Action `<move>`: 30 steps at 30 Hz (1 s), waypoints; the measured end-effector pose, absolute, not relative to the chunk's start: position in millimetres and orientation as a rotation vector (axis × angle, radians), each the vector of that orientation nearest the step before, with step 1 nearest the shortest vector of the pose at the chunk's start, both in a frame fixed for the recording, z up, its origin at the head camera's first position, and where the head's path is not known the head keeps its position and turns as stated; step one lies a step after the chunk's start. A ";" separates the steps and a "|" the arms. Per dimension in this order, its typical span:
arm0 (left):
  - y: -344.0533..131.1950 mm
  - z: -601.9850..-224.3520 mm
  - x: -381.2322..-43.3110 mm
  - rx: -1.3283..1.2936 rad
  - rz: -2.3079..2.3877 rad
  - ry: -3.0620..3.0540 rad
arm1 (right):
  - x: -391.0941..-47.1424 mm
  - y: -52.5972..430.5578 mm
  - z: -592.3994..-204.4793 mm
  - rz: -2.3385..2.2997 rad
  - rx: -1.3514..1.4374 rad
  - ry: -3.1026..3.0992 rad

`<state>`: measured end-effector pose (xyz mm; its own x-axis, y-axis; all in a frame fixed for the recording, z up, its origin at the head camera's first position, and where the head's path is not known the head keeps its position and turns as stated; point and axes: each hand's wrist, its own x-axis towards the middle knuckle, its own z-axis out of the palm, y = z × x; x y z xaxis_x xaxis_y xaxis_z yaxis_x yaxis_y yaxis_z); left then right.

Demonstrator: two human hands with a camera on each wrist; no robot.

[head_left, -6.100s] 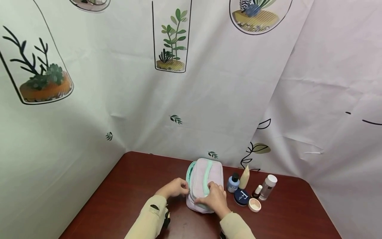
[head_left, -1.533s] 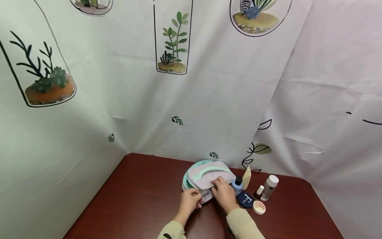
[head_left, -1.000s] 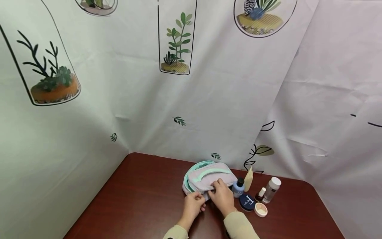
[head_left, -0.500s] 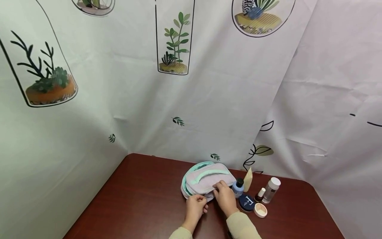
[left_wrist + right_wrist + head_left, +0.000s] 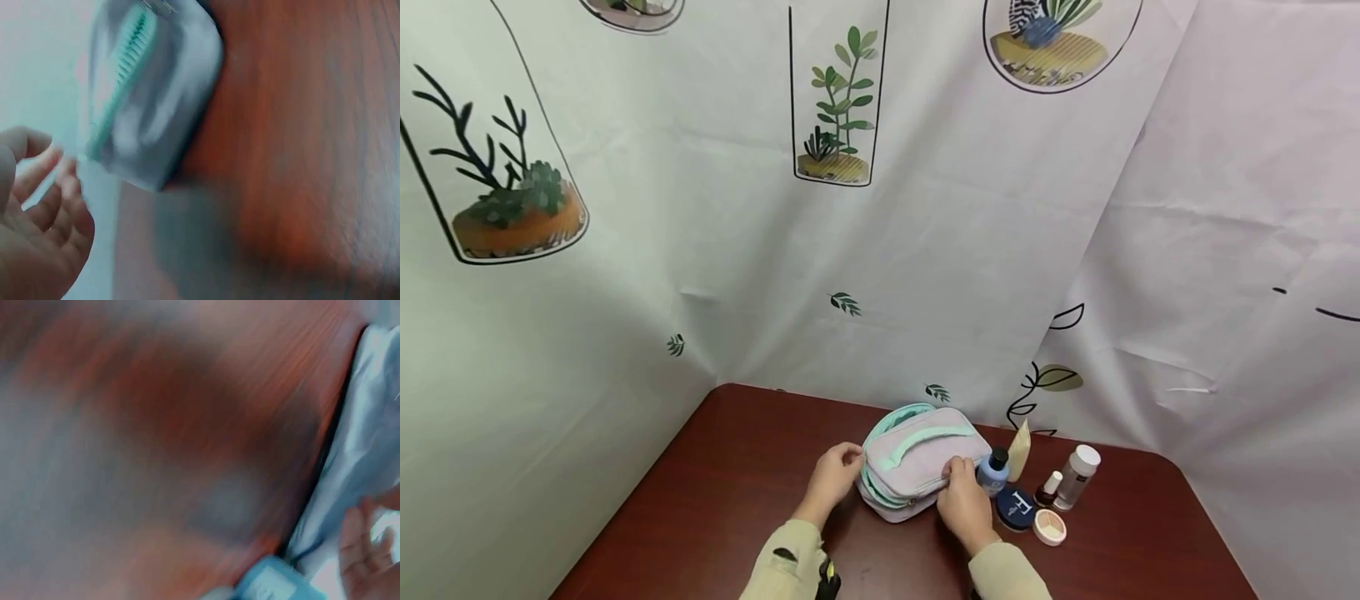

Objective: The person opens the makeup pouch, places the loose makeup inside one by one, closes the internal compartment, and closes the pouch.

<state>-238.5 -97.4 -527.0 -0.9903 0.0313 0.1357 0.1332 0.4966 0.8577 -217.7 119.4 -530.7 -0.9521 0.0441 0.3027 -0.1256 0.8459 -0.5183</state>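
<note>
A lilac zip-up cosmetic bag (image 5: 925,457) with mint trim and a mint carry strap lies at the back middle of the table. Its lid rests over the body, and a gap shows along the mint zipper (image 5: 119,81) at the left side. My left hand (image 5: 835,475) is beside the bag's left corner; in the left wrist view its fingers are loosely bent, apart from the bag, with nothing between them. My right hand (image 5: 964,504) holds the front right edge of the lid between thumb and fingers. The right wrist view is blurred.
Right of the bag stand a blue bottle (image 5: 993,475) with a black cap, a cream tube (image 5: 1018,452), a dark nail polish bottle (image 5: 1047,492) and a clear white-capped bottle (image 5: 1077,477). A navy round case (image 5: 1015,508) and a small round compact (image 5: 1049,527) lie in front.
My left hand has left the zipper at the bag's front and moved back and left to its left corner. My right hand has slid slightly right along the lid edge. Earlier, the bag was turned clockwise.
</note>
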 end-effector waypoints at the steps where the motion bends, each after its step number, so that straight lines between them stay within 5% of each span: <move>1: -97.8 -529.4 -241.4 -0.113 -1.493 -2.650 | -216.7 116.6 -529.8 0.902 -0.027 -2.728; 6: -92.6 -541.6 -248.8 -0.048 -1.580 -2.679 | -212.4 100.7 -525.3 1.363 -0.317 -2.610; 13: -95.1 -539.2 -247.0 0.035 -1.462 -2.758 | -210.3 93.2 -524.0 1.314 -0.333 -2.624; 24: -101.6 -523.3 -234.8 -0.404 -1.897 -3.051 | -213.2 104.0 -525.1 1.706 -0.227 -2.470; 30: -103.5 -521.6 -233.8 -0.605 -2.135 -3.190 | -212.8 114.8 -521.4 1.537 -0.125 -2.691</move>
<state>-233.8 -103.5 -521.6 -0.6931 0.5942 -0.4081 -0.1508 0.4341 0.8881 -212.8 114.8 -521.4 -0.9960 0.0894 -0.0053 0.0500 0.5060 -0.8611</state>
